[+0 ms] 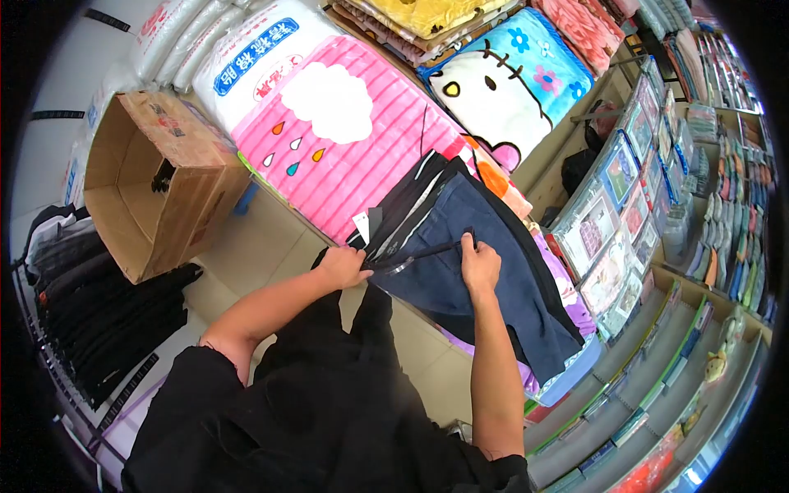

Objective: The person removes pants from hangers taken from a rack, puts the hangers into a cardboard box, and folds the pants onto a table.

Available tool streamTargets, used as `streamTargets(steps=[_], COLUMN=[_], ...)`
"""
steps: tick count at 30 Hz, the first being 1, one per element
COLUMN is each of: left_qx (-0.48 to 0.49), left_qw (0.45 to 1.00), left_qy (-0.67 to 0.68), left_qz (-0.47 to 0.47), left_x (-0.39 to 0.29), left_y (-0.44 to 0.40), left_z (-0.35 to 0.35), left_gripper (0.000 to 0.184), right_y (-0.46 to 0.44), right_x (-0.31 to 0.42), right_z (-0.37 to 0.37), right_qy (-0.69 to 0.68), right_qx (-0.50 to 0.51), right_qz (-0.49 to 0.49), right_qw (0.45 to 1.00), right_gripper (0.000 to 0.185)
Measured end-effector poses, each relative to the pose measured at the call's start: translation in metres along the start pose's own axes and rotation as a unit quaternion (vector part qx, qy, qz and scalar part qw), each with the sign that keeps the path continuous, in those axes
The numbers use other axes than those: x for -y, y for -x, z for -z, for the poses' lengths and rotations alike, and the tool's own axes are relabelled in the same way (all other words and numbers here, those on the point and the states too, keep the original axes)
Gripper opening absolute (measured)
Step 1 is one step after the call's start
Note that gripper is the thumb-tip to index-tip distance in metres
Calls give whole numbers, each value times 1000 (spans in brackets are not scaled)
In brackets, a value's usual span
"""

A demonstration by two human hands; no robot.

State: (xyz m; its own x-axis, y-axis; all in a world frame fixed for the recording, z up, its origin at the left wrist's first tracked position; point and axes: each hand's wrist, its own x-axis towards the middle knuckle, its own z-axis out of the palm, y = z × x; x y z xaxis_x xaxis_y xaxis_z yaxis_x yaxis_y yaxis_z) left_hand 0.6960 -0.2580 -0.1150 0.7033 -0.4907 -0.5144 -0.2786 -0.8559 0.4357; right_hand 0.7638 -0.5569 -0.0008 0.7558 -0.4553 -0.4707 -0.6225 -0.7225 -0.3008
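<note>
Dark blue trousers (485, 271) lie over black trousers (411, 197) with tags at the waist, on top of packaged blankets. Across the blue cloth runs a thin black bar (436, 250) with a shiny curved piece near its left end; its exact kind is unclear. My right hand (481, 267) is closed around the bar's right end, over the trousers. At the waist side, my left hand (342, 268) is closed with its fingertips at the bar's left end. Part of what those fingers grip is hidden.
A pink blanket (329, 148) and a blue cartoon blanket (501, 82) lie beyond the trousers. An open cardboard box (189, 193) stands at left, above hanging black garments (123, 329). Shelves (625, 403) and packaged goods (608, 222) line the right.
</note>
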Motion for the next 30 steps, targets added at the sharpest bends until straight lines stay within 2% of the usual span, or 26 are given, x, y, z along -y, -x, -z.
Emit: streamTargets(steps=[5, 11, 14, 24, 30], left_qx=[94, 152, 148, 178, 136], left_qw=[990, 980, 976, 970, 975], left_qy=[-83, -100, -105, -116, -141], left_qz=[-61, -77, -116, -114, -104], left_x=[2, 1, 3, -17, 4], left_y=[-20, -31, -33, -9, 22], left_z=[0, 5, 3, 29, 57], left_gripper=[54, 52, 50, 26, 42], right_y=[2, 6, 5, 5, 43], right_x=[-2, 2, -2, -23, -20], right_z=[-2, 1, -1, 9, 6], right_qy=[-8, -5, -22, -105, -183], right_qx=[-12, -2, -10, -12, 20], right_qz=[15, 11, 8, 53, 52], right_qw=[1000, 1000, 1000, 993, 982], right_gripper=[64, 62, 62, 61, 57])
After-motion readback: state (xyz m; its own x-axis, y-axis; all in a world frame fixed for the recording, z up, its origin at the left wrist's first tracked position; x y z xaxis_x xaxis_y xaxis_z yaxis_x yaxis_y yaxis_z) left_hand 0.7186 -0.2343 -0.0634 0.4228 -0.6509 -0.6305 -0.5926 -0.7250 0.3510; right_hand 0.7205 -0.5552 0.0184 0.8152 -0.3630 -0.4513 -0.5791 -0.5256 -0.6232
